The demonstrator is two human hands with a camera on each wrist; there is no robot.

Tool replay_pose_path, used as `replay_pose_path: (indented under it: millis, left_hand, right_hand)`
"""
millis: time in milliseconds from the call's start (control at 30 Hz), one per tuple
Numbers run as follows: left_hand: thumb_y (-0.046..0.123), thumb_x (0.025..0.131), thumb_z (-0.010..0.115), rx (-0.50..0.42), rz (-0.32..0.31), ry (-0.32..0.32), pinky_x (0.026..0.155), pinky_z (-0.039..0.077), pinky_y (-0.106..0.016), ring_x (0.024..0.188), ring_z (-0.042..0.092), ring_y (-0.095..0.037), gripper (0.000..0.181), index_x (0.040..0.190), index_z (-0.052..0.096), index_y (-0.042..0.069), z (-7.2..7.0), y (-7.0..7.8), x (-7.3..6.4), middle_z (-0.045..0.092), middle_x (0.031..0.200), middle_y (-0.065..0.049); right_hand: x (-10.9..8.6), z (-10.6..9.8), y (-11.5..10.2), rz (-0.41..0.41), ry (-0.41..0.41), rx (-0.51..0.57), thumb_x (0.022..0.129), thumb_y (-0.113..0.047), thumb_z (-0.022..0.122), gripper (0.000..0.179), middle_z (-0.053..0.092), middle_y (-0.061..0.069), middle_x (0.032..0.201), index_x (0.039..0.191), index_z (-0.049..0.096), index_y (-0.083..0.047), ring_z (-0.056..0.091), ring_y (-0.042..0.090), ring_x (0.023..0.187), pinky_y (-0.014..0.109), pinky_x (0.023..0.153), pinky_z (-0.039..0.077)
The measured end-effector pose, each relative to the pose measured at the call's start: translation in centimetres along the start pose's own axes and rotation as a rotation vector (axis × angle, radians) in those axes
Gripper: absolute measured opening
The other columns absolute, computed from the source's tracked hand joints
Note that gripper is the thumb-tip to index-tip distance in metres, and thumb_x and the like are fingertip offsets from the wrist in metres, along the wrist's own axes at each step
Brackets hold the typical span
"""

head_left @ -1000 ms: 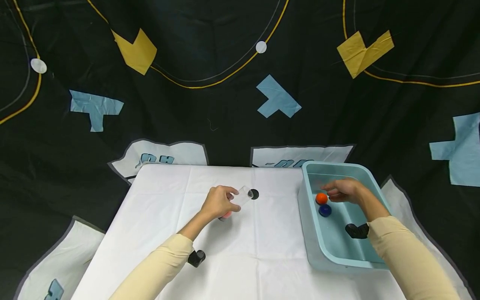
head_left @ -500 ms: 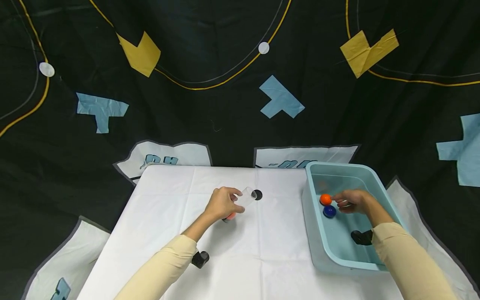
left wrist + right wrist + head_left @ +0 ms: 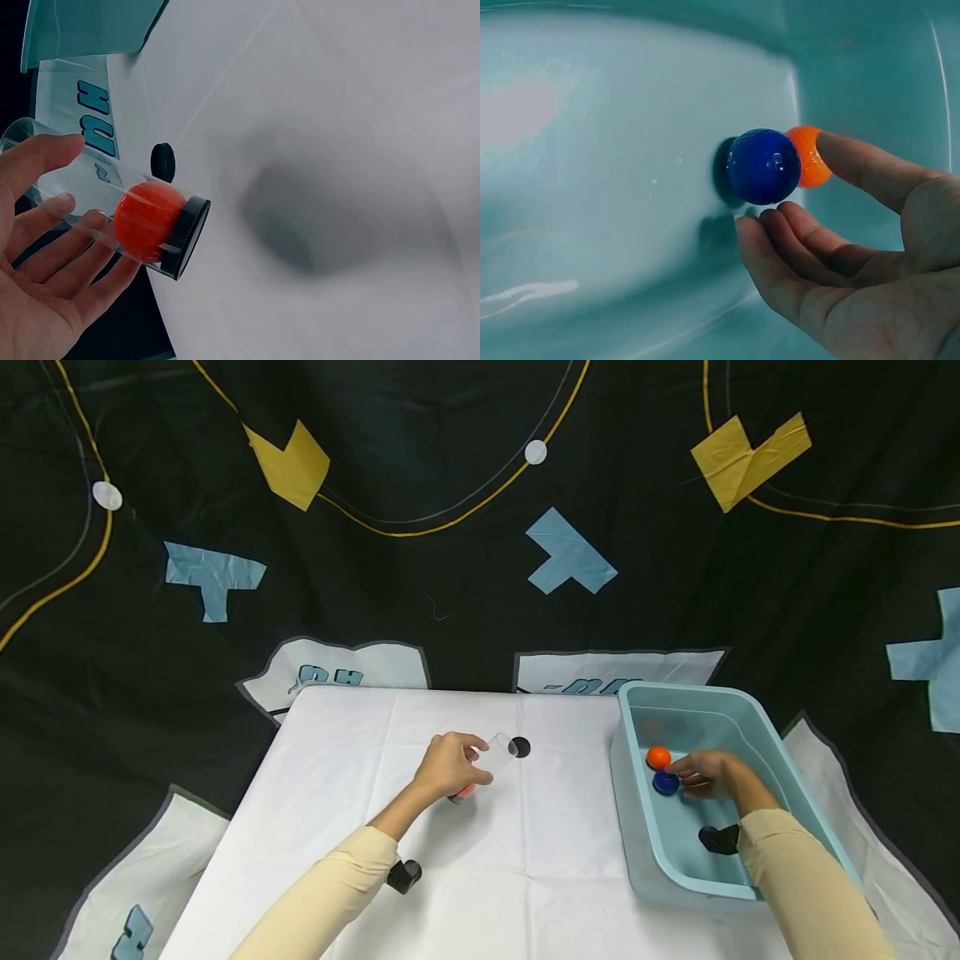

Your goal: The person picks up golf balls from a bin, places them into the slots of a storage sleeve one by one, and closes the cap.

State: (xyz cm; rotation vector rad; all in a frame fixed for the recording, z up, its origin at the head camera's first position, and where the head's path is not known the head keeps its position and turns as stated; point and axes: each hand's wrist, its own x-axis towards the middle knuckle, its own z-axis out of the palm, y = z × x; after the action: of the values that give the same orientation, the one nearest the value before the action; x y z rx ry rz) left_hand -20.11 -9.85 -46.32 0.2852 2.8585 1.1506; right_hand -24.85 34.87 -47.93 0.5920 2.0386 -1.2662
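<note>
My left hand grips a clear plastic tube tilted above the white table. Inside it, against the black end cap, rests an orange-red ball. The tube's other end is uncapped. My right hand reaches down into the light blue bin, thumb and fingers apart around the near side of a dark blue dimpled golf ball. Beside that ball lies an orange golf ball, partly behind the thumb in the right wrist view. Nothing is held in the right hand.
A round black cap lies on the white table just past the tube's uncapped end. The bin's raised walls surround the right hand. Behind the table hangs a black cloth with taped shapes.
My right hand has moved down and nearer, from beside the orange ball to the blue ball. The left hand keeps holding the tube; the view has shifted slightly.
</note>
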Motion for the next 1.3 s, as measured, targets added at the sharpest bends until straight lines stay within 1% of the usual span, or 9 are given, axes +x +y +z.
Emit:
replay_pose_path:
  millis: [133,367,600,733,900,1033,1200,1300]
  left_hand:
    - [0.018,0.066,0.091,0.003,-0.002,-0.002,0.077,0.057,-0.034,0.085,0.070,-0.017,0.041,0.105,0.079,0.013,0.0,0.0,0.0,0.076,0.090,-0.006]
    - [0.018,0.066,0.091,-0.002,-0.005,-0.003,0.078,0.057,-0.034,0.086,0.071,-0.017,0.041,0.105,0.079,0.013,0.1,0.0,0.0,0.077,0.089,-0.006]
    - [0.018,0.065,0.091,0.001,0.008,0.008,0.076,0.058,-0.034,0.086,0.071,-0.018,0.041,0.104,0.079,0.012,0.3,-0.1,-0.1,0.077,0.089,-0.006]
    - [0.018,0.065,0.091,0.005,0.007,0.012,0.076,0.058,-0.034,0.086,0.071,-0.018,0.041,0.103,0.079,0.012,0.2,-0.2,-0.1,0.076,0.089,-0.006]
    - [0.018,0.065,0.091,0.006,0.000,0.003,0.077,0.058,-0.035,0.086,0.071,-0.019,0.041,0.104,0.079,0.011,0.1,-0.3,-0.2,0.077,0.090,-0.007]
    - [0.018,0.066,0.091,0.007,-0.002,0.004,0.077,0.058,-0.035,0.087,0.071,-0.019,0.041,0.104,0.079,0.011,0.2,-0.4,-0.3,0.077,0.091,-0.007]
    - [0.018,0.066,0.091,0.005,-0.004,0.004,0.078,0.058,-0.036,0.087,0.071,-0.019,0.041,0.104,0.079,0.011,0.1,-0.5,-0.4,0.077,0.090,-0.007]
    - [0.018,0.066,0.091,0.007,-0.005,0.005,0.079,0.058,-0.036,0.088,0.071,-0.019,0.041,0.104,0.079,0.011,0.0,-0.4,-0.4,0.077,0.090,-0.007]
  right_hand:
    - [0.1,0.1,0.1,0.014,-0.006,0.002,0.098,-0.016,0.063,0.043,0.055,0.022,0.110,0.125,0.045,0.012,0.060,0.027,0.094,0.035,0.093,0.057]
    - [0.4,0.3,0.6,0.032,-0.004,0.038,0.097,-0.016,0.064,0.047,0.056,0.021,0.106,0.127,0.042,0.012,0.063,0.023,0.084,0.030,0.087,0.059]
    - [1.1,0.5,1.1,0.035,0.004,0.083,0.097,-0.014,0.065,0.050,0.055,0.025,0.107,0.128,0.040,0.016,0.066,0.023,0.080,0.033,0.086,0.060]
    - [1.4,0.5,1.1,0.042,0.001,0.087,0.097,-0.014,0.065,0.048,0.058,0.022,0.100,0.126,0.040,0.015,0.066,0.021,0.075,0.030,0.084,0.060]
    - [1.7,0.5,1.2,0.043,-0.029,0.093,0.098,-0.012,0.064,0.044,0.060,0.018,0.094,0.124,0.040,0.014,0.069,0.019,0.072,0.028,0.082,0.060]
    - [1.7,0.6,1.3,0.036,-0.036,0.102,0.098,-0.011,0.064,0.046,0.059,0.018,0.096,0.127,0.039,0.015,0.070,0.019,0.074,0.028,0.083,0.060]
    - [1.6,0.5,1.2,0.020,-0.029,0.139,0.096,-0.008,0.065,0.050,0.056,0.021,0.105,0.132,0.036,0.015,0.070,0.022,0.080,0.031,0.085,0.059]
    - [1.6,0.5,1.2,0.011,-0.025,0.144,0.096,-0.007,0.066,0.054,0.054,0.023,0.109,0.134,0.035,0.014,0.069,0.024,0.082,0.031,0.085,0.059]
